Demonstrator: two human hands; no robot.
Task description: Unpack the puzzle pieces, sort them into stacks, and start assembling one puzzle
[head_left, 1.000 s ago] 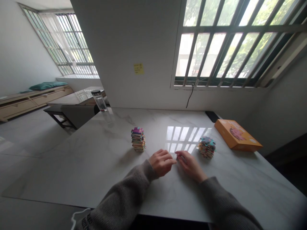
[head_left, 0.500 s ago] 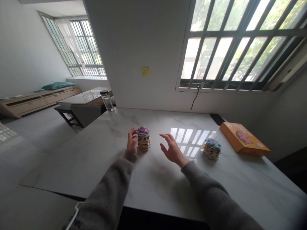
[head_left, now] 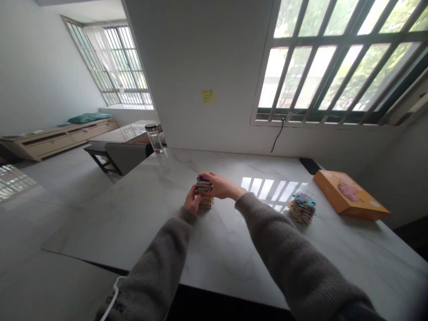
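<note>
**Puzzle stack (head_left: 202, 184) pinched at the top, lower part on worktop**

Stack sits mid-frame on the white marble-look worktop (head_left: 234, 249), just past the near edge of the light patch's left side. Top chunk is held between both hands; the lower part shows below them, resting on the surface. Can't tell if the top chunk has come clear of the lower part.

Right hand (head_left: 220, 186): narrow, coming in from 3 o'clock, fingers wrapped over and around the top chunk.
Left hand (head_left: 192, 200): narrow, cupped at the stack's 7 o'clock side, fingers touching it. Can't tell if it bears any load.

Handling, my read: jigsaw pieces look like thin stiff card, so light and not fragile. The pile is loose, though. Pieces are just stacked, edges are irregular, and it will shear or topple with little side force. Glossy faces may slip on each other. Best hold is a pinch on opposite sides, low enough to span several layers, not a press from the top.

Around it: second stack (head_left: 302, 209) at 3 o'clock, orange box (head_left: 349, 194) further out past it, dark slab (head_left: 309, 166) at 2 o'clock, glass bottle (head_left: 154, 139) at 10 o'clock.
</note>
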